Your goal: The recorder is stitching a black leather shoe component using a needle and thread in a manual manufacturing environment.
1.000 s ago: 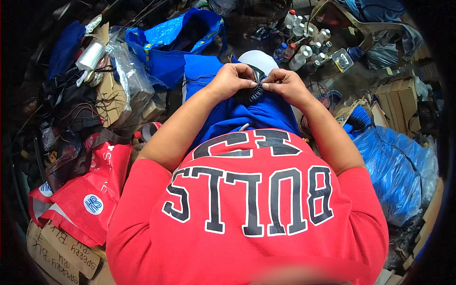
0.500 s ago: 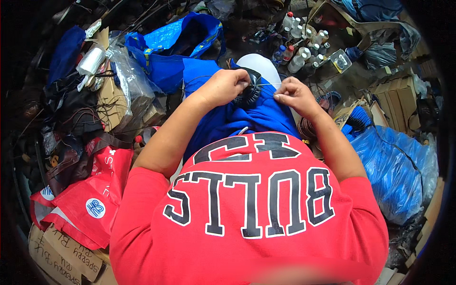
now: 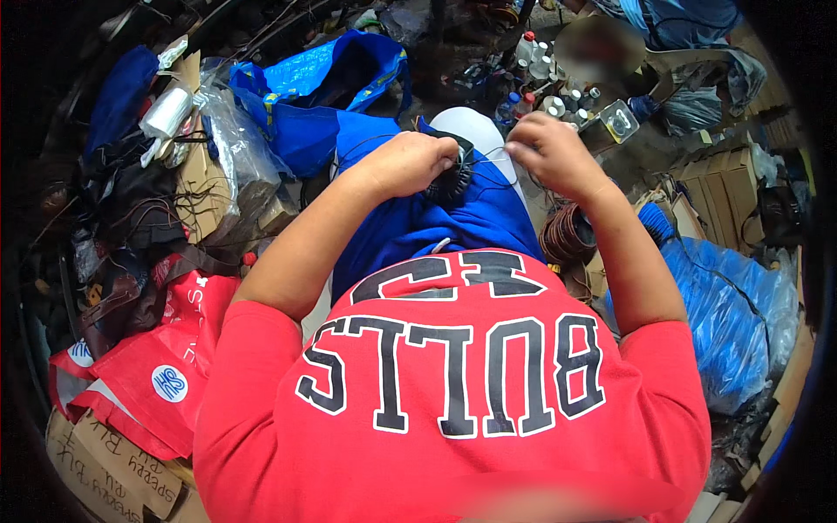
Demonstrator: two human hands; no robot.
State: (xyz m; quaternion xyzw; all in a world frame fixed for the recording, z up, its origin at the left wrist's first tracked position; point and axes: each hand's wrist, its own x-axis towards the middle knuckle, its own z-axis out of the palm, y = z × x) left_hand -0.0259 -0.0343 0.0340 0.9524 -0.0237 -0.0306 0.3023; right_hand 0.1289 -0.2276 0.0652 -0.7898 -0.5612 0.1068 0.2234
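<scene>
On my lap, between blue-clad thighs, rests a black item with a ridged, coil-like edge (image 3: pixel 450 185); its kind is hard to make out. My left hand (image 3: pixel 410 164) is closed in a pinch at its upper edge, with a thin dark thread (image 3: pixel 488 184) at the fingertips. The thread loops slackly across the blue cloth toward my right hand (image 3: pixel 553 155). That hand is raised to the right of the item, fingers curled and pinched on the thread, slightly blurred. A white rounded piece (image 3: pixel 475 126) lies just beyond the black item, between the hands.
Several bottles (image 3: pixel 540 65) and a clear plastic container (image 3: pixel 620 121) stand ahead on the right. A blue bag (image 3: pixel 318 70) gapes open ahead on the left. Coiled brown cord (image 3: pixel 567 237) is by my right thigh, near a blue plastic-wrapped bundle (image 3: pixel 728 322). Red bags (image 3: pixel 187 336) lie left.
My right hand has lifted and turned, moving slightly up and right. The thread, taut between both hands before, now hangs slack. My left hand stays almost in place.
</scene>
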